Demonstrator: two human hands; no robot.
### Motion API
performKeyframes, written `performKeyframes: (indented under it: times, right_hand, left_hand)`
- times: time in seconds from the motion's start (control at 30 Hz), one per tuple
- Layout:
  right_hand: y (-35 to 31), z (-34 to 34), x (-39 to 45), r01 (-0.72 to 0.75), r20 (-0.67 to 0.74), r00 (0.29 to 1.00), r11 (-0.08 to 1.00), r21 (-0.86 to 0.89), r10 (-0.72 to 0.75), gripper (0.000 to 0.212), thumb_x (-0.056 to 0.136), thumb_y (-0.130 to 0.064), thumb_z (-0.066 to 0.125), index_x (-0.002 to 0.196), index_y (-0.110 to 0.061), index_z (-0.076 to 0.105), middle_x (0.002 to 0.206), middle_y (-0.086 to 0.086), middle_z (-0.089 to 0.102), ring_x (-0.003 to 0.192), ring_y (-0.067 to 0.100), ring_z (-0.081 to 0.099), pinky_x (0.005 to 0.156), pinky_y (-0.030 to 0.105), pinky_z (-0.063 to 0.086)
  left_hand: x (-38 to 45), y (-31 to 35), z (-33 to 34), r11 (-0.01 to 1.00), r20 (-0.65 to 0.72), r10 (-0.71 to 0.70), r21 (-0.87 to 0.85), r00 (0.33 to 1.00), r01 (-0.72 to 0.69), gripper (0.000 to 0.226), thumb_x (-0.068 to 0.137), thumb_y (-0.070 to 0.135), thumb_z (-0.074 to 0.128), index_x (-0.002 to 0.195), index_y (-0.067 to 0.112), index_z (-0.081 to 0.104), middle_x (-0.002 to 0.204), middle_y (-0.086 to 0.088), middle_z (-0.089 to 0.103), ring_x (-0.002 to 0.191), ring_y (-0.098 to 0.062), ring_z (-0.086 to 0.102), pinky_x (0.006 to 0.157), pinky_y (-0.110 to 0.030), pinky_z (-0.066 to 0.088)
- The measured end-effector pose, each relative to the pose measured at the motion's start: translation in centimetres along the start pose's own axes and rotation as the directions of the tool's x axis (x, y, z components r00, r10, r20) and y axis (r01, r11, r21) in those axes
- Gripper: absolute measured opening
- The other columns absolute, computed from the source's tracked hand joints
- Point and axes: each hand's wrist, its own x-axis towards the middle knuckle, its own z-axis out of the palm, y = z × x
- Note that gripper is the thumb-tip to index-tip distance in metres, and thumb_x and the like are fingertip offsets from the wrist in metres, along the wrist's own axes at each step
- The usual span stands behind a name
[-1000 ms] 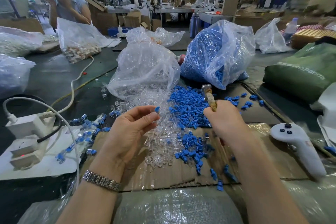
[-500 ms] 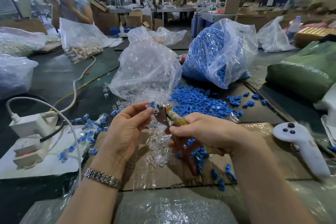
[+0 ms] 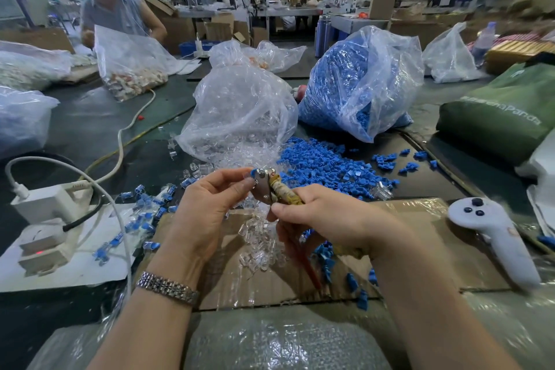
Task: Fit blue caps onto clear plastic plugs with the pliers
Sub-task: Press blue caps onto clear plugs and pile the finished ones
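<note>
A blue cap (image 3: 253, 172) is pinched in the left hand (image 3: 207, 213) and held against the head of the pliers (image 3: 265, 186). These are gripped by the right hand (image 3: 327, 219), their long axis slanting up-left toward the cap.

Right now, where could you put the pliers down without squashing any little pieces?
Bare cardboard lies between the right hand and the white controller. Dark table is free left of the clear bag, past the white cable. Crowded: the blue caps and clear plugs in the middle.
</note>
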Motion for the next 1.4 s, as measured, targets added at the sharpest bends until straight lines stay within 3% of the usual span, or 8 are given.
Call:
performKeyframes:
  times: [0.23,0.37,0.47,0.6,0.73,0.83,1.17,1.4]
  right_hand:
    - [-0.4,0.8,0.1,0.002,-0.04,0.999,1.0,0.024,-0.001,0.037,0.105,-0.036,0.054,0.109,0.0,0.057,0.082,0.011,0.066,0.069,0.031,0.069,0.074,0.046,0.059]
    - [-1.0,0.4,-0.2,-0.018,-0.071,0.997,0.999,-0.047,0.015,0.044,0.102,-0.05,0.054,0.102,-0.008,0.062,0.081,0.003,0.076,0.072,0.022,0.076,0.076,0.039,0.062]
    - [-1.0,-1.1,-0.7,-0.035,-0.203,0.979,0.99,-0.137,0.007,0.04,0.1,-0.053,0.055,0.095,-0.015,0.063,0.083,0.003,0.074,0.066,0.011,0.071,0.059,0.022,0.057]
    - [0.1,-3.2,-0.6,-0.183,-0.48,0.876,0.952,-0.245,0.044,0.038,0.099,-0.053,0.057,0.094,-0.015,0.06,0.085,0.005,0.067,0.071,0.017,0.065,0.063,0.037,0.058]
    - [1.9,-4.2,0.2,-0.448,-0.65,0.758,0.77,-0.454,0.057,0.036,0.096,-0.055,0.055,0.092,-0.019,0.05,0.091,0.0,0.058,0.08,0.021,0.058,0.067,0.037,0.044]
    - [3.4,-4.2,0.9,-0.548,-0.69,0.719,0.68,-0.488,0.084,0.039,0.094,-0.054,0.057,0.104,-0.017,0.051,0.106,0.005,0.058,0.092,0.026,0.057,0.072,0.037,0.042]
    - [4.7,-3.6,1.6,-0.592,-0.691,0.716,0.607,-0.53,0.095,0.054,0.091,-0.055,0.064,0.128,-0.018,0.051,0.125,0.009,0.058,0.117,0.031,0.056,0.095,0.044,0.047]
    - [4.8,-3.2,1.9,-0.551,-0.666,0.74,0.655,-0.517,0.098,0.062,0.091,-0.054,0.068,0.137,-0.021,0.043,0.137,0.012,0.05,0.13,0.034,0.047,0.106,0.053,0.043]
  left_hand:
    - [0.2,-0.3,-0.3,0.999,-0.032,0.033,-0.009,0.999,-0.033,0.039,0.059,0.033,0.086,0.095,0.02,0.081,0.109,-0.018,0.075,0.119,-0.044,0.063,0.105,-0.063,0.046]
    - [0.0,-0.2,-0.5,0.99,-0.139,0.139,0.054,0.98,-0.133,0.017,0.077,0.019,0.08,0.094,0.019,0.079,0.101,-0.007,0.078,0.098,-0.02,0.072,0.094,-0.038,0.059]
    - [0.1,-0.3,-1.9,0.868,-0.427,0.361,0.479,0.829,-0.132,0.015,0.088,0.011,0.074,0.095,0.023,0.07,0.102,-0.001,0.071,0.093,-0.009,0.067,0.089,-0.035,0.058]
    - [0.2,-0.3,-2.5,0.597,-0.512,0.616,0.799,0.598,0.069,0.031,0.079,0.006,0.066,0.108,0.018,0.064,0.122,-0.017,0.048,0.117,-0.034,0.045,0.101,-0.044,0.036]
    - [-0.2,-1.2,-1.2,0.446,-0.184,0.429,0.895,0.884,-0.03,0.015,0.086,0.024,0.073,0.095,0.028,0.061,0.102,0.003,0.053,0.1,-0.021,0.053,0.096,-0.043,0.047]
    - [-0.5,-1.3,-1.0,0.298,-0.12,0.228,0.953,0.966,0.048,0.016,0.088,0.047,0.069,0.097,0.037,0.059,0.095,0.013,0.054,0.094,-0.014,0.057,0.093,-0.045,0.052]
    - [-0.3,-0.9,-2.1,0.214,-0.319,0.481,0.946,0.816,0.243,0.03,0.087,0.005,0.065,0.116,0.013,0.067,0.113,-0.016,0.05,0.11,-0.037,0.044,0.098,-0.054,0.036]
    - [0.1,-1.8,-0.8,0.428,0.002,0.252,0.897,0.968,-0.113,0.021,0.094,0.018,0.065,0.113,0.026,0.068,0.107,0.009,0.057,0.103,-0.011,0.058,0.092,-0.035,0.055]
